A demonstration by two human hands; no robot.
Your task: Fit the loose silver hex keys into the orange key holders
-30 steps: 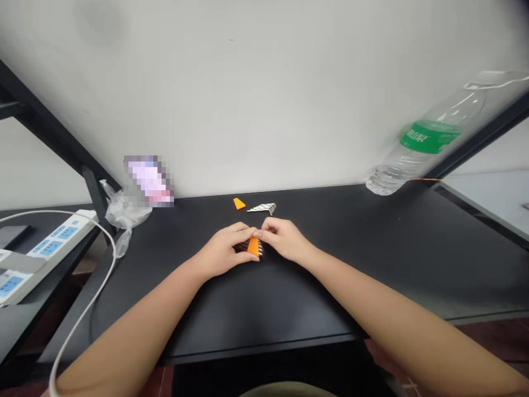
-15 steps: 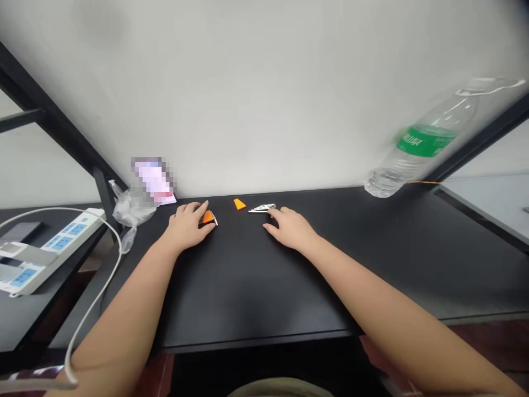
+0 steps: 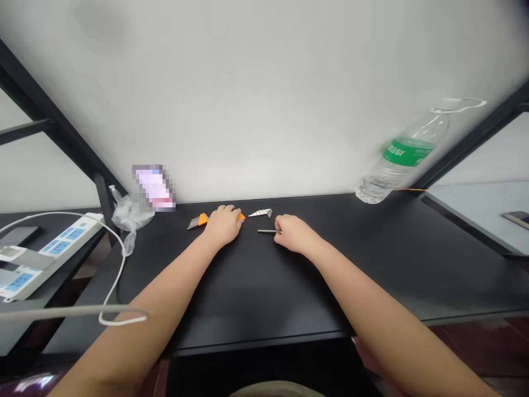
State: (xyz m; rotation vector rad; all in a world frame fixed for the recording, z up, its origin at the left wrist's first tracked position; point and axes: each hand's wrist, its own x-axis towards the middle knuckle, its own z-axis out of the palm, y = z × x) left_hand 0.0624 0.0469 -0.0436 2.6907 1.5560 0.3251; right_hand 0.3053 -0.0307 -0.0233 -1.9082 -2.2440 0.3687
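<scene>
My left hand (image 3: 223, 225) is on the black table with its fingers closed over a small orange plastic holder (image 3: 242, 217), of which only an edge shows past the fingertips. To its left lies another orange holder (image 3: 203, 219) with several metal hex keys (image 3: 193, 223) sticking out of it. My right hand (image 3: 295, 234) is closed around one hex key (image 3: 266, 231), whose long end points left just above the table. Between and beyond the hands lies a fanned group of several loose hex keys (image 3: 261, 213).
A tall clear bottle with a green label (image 3: 407, 152) stands at the back right. At the back left are a propped phone (image 3: 155, 187) and a crumpled plastic bag (image 3: 129, 218). A white power strip (image 3: 53, 251) lies far left, its white cable (image 3: 119, 275) looping near my left forearm.
My left hand has moved right, off the filled orange holder and onto the other orange one. My right hand has drawn back slightly with one hex key, away from the loose group.
</scene>
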